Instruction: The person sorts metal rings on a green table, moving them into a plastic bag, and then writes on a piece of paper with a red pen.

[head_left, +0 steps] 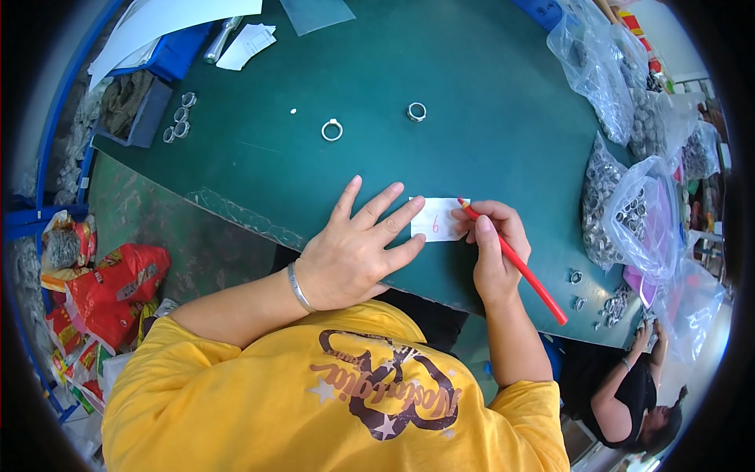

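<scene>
- My left hand (358, 248) lies flat, fingers spread, pinning the paper slip (437, 219) near the table's near edge.
- My right hand (493, 240) is clamped on a red pencil (521, 267), tip at the slip.
- Risk: the slip slides if my left hand lifts, smearing the mark.

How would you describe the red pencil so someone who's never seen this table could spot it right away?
Start at the dark green table and find the small white paper slip near its front edge, pinned flat by the left hand. The right hand grips a long, thin red pencil with its tip on that slip. It is the only red stick on the table.
</scene>
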Demonstrator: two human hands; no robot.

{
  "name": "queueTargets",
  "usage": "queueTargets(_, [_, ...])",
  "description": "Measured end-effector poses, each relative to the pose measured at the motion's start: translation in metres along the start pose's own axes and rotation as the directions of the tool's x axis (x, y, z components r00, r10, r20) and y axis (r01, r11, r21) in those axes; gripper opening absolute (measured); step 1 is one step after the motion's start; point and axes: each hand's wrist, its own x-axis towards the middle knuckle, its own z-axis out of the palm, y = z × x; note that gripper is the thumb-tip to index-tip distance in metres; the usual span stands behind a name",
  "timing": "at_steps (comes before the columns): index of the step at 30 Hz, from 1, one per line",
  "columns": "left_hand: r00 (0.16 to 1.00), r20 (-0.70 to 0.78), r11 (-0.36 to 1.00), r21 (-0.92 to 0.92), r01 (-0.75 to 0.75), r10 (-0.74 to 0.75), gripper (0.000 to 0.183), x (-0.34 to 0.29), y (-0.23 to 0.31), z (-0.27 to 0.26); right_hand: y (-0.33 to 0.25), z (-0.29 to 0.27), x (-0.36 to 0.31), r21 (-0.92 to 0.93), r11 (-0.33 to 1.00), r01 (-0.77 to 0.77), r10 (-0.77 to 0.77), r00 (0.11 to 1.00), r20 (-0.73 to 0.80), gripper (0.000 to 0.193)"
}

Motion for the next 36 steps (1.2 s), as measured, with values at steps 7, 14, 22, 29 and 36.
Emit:
queueTargets(7, [1.0,-0.001,1.0,0.008,0.007,-0.007,0.065,0.0,0.001,0.001,0.011,-0.002,-0.004,-0.143,0.989,0.048,-0.045,0.999,0.02,0.016])
queueTargets(14, [1.0,-0.001,1.0,0.014,0.002,-0.002,0.064,0.0,0.0,0.003,0.014,0.005,-0.002,-0.209,0.97,0.127,-0.129,0.992,0.006,0.018])
queueTargets(22, [1.0,0.001,1.0,0.011,0.006,-0.006,0.064,0.0,0.0,0.001,0.012,0.007,-0.002,-0.254,0.962,0.1,-0.103,0.995,0.0,0.016])
queueTargets(29, [1.0,0.002,1.0,0.007,0.01,-0.01,0.063,0.0,0.0,0.002,0.007,0.003,0.0,-0.307,0.938,0.159,-0.144,0.987,0.071,0.016])
queueTargets(36, [1.0,0.0,1.0,0.007,0.008,-0.008,0.063,0.001,0.002,0.003,0.004,-0.002,0.0,-0.323,0.925,0.198,-0.176,0.98,0.096,0.015])
